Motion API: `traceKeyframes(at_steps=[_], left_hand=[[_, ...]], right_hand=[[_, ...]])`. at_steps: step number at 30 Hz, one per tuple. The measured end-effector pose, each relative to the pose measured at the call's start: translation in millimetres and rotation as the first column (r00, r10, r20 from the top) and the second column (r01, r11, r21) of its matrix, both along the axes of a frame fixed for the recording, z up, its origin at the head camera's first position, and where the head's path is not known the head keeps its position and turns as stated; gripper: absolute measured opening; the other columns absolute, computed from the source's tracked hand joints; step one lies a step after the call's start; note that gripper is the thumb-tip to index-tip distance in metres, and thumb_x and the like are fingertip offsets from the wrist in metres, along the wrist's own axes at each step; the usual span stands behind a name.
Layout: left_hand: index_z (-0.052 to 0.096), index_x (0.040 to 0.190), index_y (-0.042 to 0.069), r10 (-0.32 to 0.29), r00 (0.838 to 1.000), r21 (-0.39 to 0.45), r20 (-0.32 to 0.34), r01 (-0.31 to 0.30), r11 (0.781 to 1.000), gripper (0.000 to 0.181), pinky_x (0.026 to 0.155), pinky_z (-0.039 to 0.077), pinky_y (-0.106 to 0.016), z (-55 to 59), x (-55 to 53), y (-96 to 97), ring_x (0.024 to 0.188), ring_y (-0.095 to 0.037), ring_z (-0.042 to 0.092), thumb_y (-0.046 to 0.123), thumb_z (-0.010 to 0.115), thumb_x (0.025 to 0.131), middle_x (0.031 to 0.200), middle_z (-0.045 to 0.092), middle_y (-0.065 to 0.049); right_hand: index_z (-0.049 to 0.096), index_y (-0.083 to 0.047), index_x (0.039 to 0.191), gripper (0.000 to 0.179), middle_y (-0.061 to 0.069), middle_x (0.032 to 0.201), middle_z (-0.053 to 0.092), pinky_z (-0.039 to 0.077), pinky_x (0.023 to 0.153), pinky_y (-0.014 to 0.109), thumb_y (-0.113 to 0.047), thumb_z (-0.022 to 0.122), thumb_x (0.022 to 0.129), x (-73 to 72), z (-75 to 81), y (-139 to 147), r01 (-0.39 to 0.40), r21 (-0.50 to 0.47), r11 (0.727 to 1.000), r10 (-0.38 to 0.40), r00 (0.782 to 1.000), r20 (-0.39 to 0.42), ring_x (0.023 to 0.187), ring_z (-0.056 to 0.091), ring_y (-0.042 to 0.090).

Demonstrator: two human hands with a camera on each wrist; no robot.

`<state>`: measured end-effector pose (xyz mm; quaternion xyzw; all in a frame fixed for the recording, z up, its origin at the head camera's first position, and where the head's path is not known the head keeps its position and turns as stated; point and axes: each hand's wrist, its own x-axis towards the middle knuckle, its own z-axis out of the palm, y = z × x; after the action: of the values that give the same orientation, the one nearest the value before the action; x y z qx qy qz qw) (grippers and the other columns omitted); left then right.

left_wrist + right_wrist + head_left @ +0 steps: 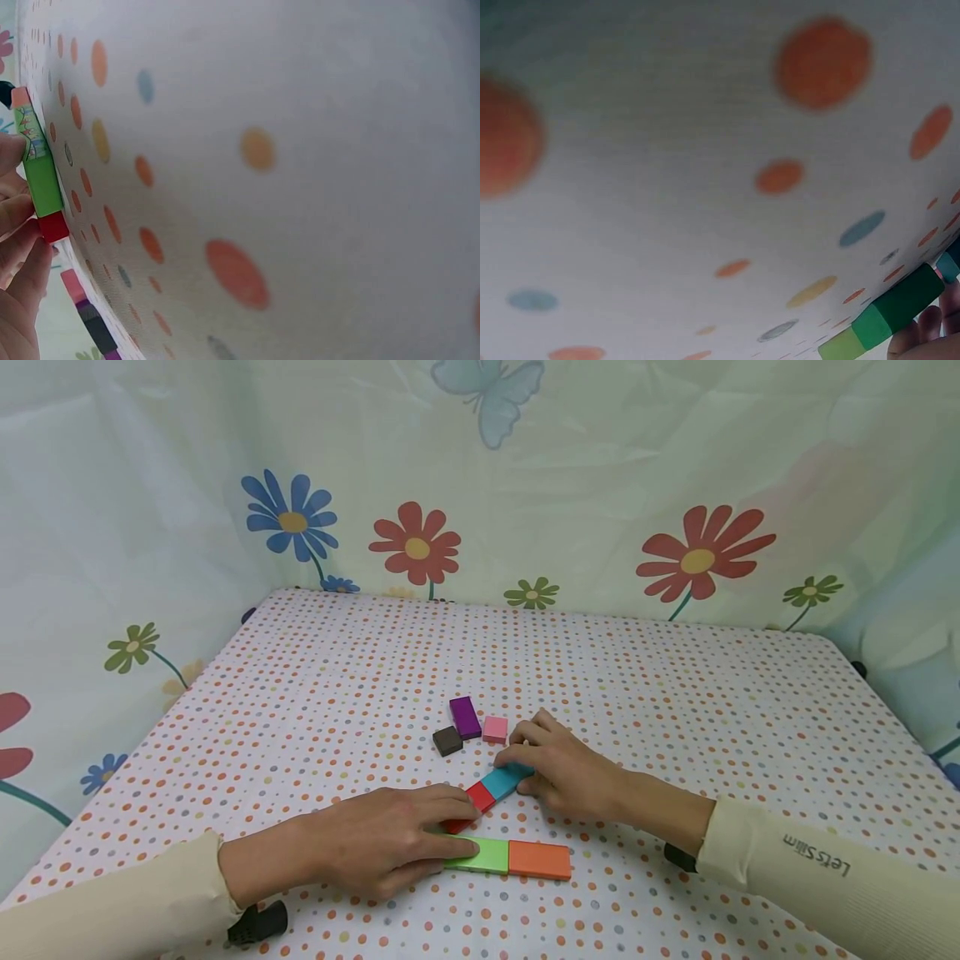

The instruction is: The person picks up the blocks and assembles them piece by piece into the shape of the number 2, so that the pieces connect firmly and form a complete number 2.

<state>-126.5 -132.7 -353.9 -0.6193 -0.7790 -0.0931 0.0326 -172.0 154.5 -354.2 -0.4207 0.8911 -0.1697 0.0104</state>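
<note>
Two diagonal blocks, a red block [481, 795] and a blue block [508, 779], stand end to end. Just in front, a light green block [491, 857] meets an orange block [539, 861] in a second row. My left hand [397, 835] lies over the left ends of both rows, one straight finger along the green top and another across the red block. In the left wrist view its fingertips show against the green block [45, 176] and red block [54, 226]. My right hand [573, 768] pinches the far end of the blue block between thumb and fingers.
Behind the rows lie a purple block [465, 718], a pink block [495, 729] and a dark brown block [447, 741], close together. A dotted cloth [360, 693] covers the table, and a flowered curtain [540, 485] hangs behind it.
</note>
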Motion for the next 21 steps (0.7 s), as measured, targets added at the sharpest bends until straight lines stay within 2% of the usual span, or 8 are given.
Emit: traceKeyframes(at_steps=[21], left_hand=[[0.071, 0.128, 0.022, -0.008, 1.000, -0.005, 0.017, 0.008, 1.000, 0.030, 0.110, 0.044, -0.027, 4.7, -0.1, 1.7, 0.132, -0.014, 0.048, 0.019, 0.061, 0.100, 0.136, 0.058, -0.001]], right_hand=[[0.075, -0.020, 0.114, 0.029, -0.005, 0.111, 0.062, 0.046, 0.084, 0.033, -0.011, 0.080, 0.086, -4.9, 7.0, -3.1, 0.002, 0.065, 0.998, -0.002, 1.000, 0.002, 0.102, 0.043, 0.015]])
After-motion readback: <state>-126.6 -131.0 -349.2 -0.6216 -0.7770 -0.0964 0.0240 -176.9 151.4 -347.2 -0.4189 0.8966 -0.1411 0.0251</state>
